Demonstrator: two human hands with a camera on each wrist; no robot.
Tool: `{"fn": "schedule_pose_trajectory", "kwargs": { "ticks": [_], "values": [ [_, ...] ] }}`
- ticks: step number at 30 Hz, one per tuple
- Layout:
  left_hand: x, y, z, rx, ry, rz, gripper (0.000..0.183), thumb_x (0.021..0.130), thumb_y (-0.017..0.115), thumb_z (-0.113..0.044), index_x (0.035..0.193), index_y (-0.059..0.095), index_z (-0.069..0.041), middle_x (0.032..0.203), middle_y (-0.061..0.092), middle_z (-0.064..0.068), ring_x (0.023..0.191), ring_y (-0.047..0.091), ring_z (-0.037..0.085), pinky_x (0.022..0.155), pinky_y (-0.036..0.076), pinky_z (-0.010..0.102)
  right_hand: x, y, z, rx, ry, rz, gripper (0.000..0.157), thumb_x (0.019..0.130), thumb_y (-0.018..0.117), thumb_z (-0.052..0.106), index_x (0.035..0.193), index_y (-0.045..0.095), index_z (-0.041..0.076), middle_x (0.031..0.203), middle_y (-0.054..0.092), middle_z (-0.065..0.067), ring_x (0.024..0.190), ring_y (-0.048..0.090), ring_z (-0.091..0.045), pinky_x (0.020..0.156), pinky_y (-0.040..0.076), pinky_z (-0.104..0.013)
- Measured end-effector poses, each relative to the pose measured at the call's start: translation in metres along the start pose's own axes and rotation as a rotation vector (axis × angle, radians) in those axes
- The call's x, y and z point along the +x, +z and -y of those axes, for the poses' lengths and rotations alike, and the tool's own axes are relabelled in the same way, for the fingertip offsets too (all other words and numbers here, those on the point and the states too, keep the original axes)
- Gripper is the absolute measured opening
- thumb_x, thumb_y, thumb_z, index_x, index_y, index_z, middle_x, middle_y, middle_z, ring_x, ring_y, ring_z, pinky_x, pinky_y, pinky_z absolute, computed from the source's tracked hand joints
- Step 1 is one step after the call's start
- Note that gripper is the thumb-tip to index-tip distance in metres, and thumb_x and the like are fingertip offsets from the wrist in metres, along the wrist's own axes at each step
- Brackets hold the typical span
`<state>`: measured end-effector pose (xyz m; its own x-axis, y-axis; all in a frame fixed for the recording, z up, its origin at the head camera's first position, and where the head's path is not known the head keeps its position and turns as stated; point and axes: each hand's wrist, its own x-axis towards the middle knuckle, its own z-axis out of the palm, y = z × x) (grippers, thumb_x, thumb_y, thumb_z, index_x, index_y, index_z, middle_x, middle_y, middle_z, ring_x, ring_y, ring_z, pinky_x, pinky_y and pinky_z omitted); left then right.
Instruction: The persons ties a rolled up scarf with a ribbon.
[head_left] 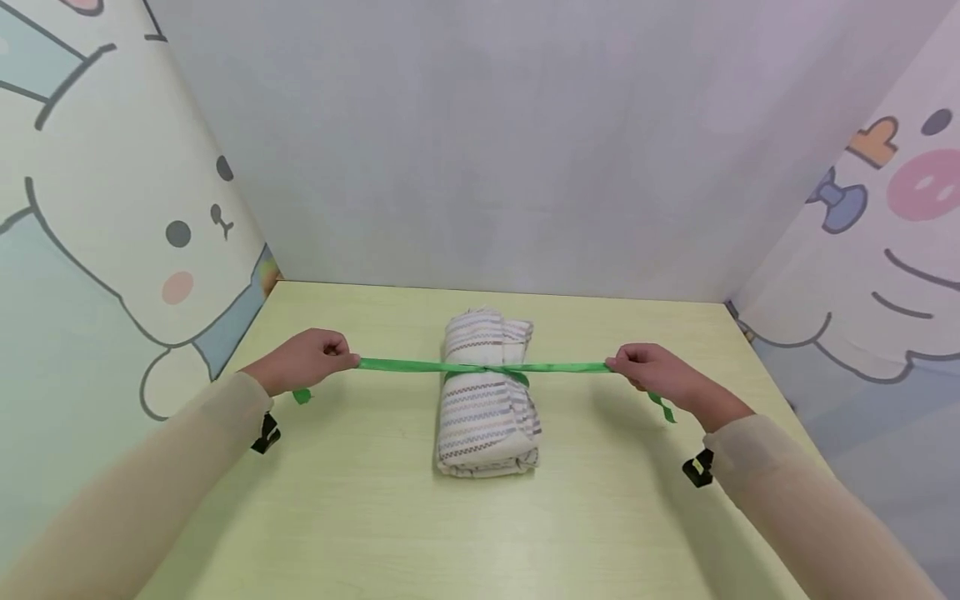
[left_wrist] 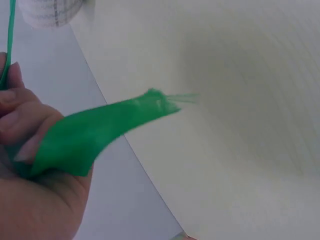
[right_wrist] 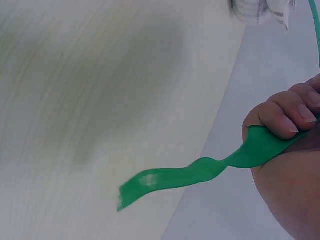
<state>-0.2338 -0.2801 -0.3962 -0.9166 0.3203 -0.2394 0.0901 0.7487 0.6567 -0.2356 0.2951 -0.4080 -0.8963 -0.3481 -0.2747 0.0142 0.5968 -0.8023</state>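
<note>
A folded cloth [head_left: 476, 421] with striped bands lies as a bundle on the table, a green ribbon [head_left: 405, 365] crossed around its middle. The ribbon meets in a knot or crossing on top and runs out straight to both sides. My left hand [head_left: 303, 360] grips one length, and its frayed loose end [left_wrist: 100, 132] sticks out past the curled fingers. On the other side my right hand [head_left: 660, 375] pinches the opposite length, its twisted tail [right_wrist: 175, 177] hanging free. Both hands are held above the table, apart from the cloth.
The pale wooden table [head_left: 375, 533] ends at a plain grey-white backdrop [head_left: 487, 150]. Cartoon-printed panels stand left [head_left: 112, 208] and right [head_left: 862, 275]. A black strap piece [head_left: 266, 433] hangs under the left cuff, and another black piece [head_left: 699, 468] under the right.
</note>
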Motion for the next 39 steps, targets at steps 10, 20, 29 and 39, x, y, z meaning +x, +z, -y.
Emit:
{"fn": "schedule_pose_trajectory", "kwargs": {
  "ticks": [10,20,29,39],
  "values": [
    [-0.017,-0.016,0.017,0.037,0.009,-0.030,0.035,0.103,0.064,-0.040,0.085,0.057,-0.012,0.073,0.045,0.002,0.066,0.041,0.019,0.063,0.037,0.035,-0.012,-0.017,-0.008,-0.025,0.013,0.001,0.040,0.106,0.060,0.035,0.089,0.048,0.001,0.067,0.038,-0.003,0.059,0.034,-0.018,0.062,0.037,-0.037],
    [-0.026,-0.013,0.029,-0.002,-0.007,-0.039,0.034,0.103,0.064,-0.040,0.085,0.057,-0.011,0.074,0.044,0.002,0.064,0.041,0.019,0.059,0.038,0.035,-0.024,-0.028,-0.026,-0.007,0.012,0.005,0.032,0.107,0.059,0.030,0.092,0.053,0.003,0.066,0.037,-0.003,0.059,0.034,-0.016,0.061,0.037,-0.036],
    [-0.026,-0.005,0.039,-0.075,-0.044,-0.031,0.036,0.105,0.062,-0.035,0.094,0.059,-0.001,0.070,0.047,0.001,0.064,0.044,0.019,0.058,0.043,0.034,-0.034,-0.036,-0.045,-0.015,0.048,-0.010,0.032,0.109,0.055,0.029,0.094,0.050,0.001,0.070,0.040,-0.005,0.064,0.040,-0.023,0.066,0.038,-0.040],
    [-0.022,0.009,0.050,0.028,-0.046,-0.081,0.037,0.106,0.060,-0.039,0.091,0.060,-0.004,0.076,0.047,0.001,0.071,0.044,0.019,0.065,0.036,0.034,-0.032,-0.020,-0.063,-0.040,0.108,-0.122,0.036,0.111,0.050,0.032,0.109,0.054,-0.004,0.074,0.043,-0.003,0.065,0.039,-0.017,0.057,0.037,-0.033]
  ]
}}
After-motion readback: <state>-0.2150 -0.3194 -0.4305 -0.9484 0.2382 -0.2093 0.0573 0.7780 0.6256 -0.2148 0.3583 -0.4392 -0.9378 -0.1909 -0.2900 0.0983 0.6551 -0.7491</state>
